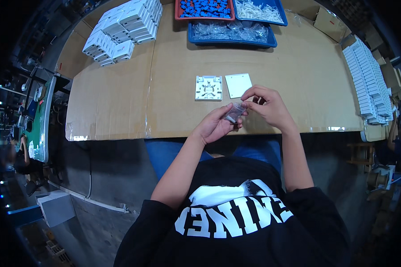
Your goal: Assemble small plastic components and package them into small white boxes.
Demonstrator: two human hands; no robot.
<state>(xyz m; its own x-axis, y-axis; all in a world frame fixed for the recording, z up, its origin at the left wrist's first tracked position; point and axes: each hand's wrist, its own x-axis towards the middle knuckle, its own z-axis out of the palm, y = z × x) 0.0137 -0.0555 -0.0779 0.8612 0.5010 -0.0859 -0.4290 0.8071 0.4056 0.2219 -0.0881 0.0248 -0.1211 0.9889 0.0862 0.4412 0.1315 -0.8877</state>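
Two bare hands come together just over the near side of a bench (120,100), a small clear plastic bag (235,113) between them. The bag lies aslant, its long axis running from lower left, where a pale item shows inside, to upper right, toward the other hand; which end is its mouth cannot be made out. Beneath them spreads a tan, cardboard-like top crossed by a taped seam, with a white moulded square base (208,88) and a flat white square plate (238,85) side by side beyond the bag, the plate slightly turned. Across the far side sit a red tray (205,18) of blue pieces, a blue tray (263,22) of white pieces and, nearer, a second blue tray (234,44) of clear packets; stacked white boxes (124,26) rise at left and white stacks (365,80) at right. In the dim room, a person in dark clothing (24,162) is at a green-topped table (38,127) on the far left. The bag rests on the curled fingers of the upturned left hand (216,125), gripped under its thumb; the right hand (272,106) bends in from the right, thumb and forefinger close together at the bag's upper edge, though whether they pinch the plastic cannot be told.
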